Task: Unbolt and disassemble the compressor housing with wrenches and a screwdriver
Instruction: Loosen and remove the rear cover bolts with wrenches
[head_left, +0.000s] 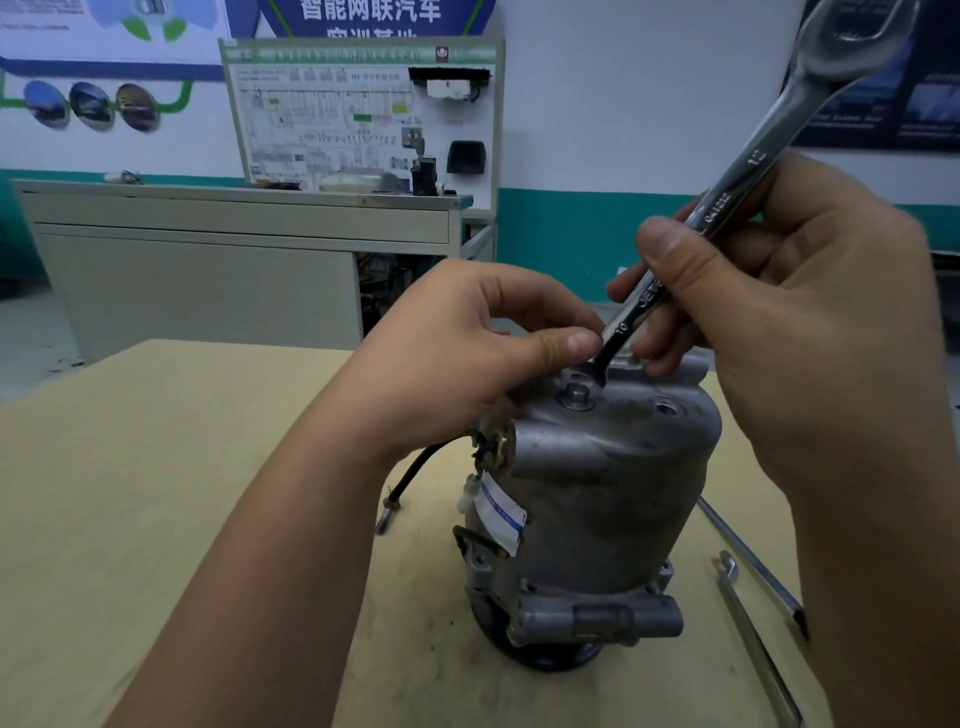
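Currently the compressor (597, 509) stands upright near the middle of the wooden worktop (156, 467), dark pulley end down and grey housing cap on top. One hex bolt (574, 393) is seated in the cap, with an open threaded hole to its right. The right hand (789, 291) grips the shaft of a double open-end wrench (753, 161), thumb on the near face and fingers wrapped behind. Wrench is tilted: the end marked 12 is high at upper right, and the end marked 10 is down on the cap just behind the bolt; that lower head is partly hidden, so engagement cannot be told. The left hand (457, 353) rests on the cap's left edge with fingers curled and the thumb tip against the lower wrench shaft; whether it actually pinches anything cannot be told. A white-and-blue label (501, 514) hangs on the housing's left side, and a black cable (415, 470) trails onto the worktop. Two long metal tools (748, 629) lie to the compressor's right. A grey cabinet (208, 270) and a wiring display board (363, 114) stand behind.
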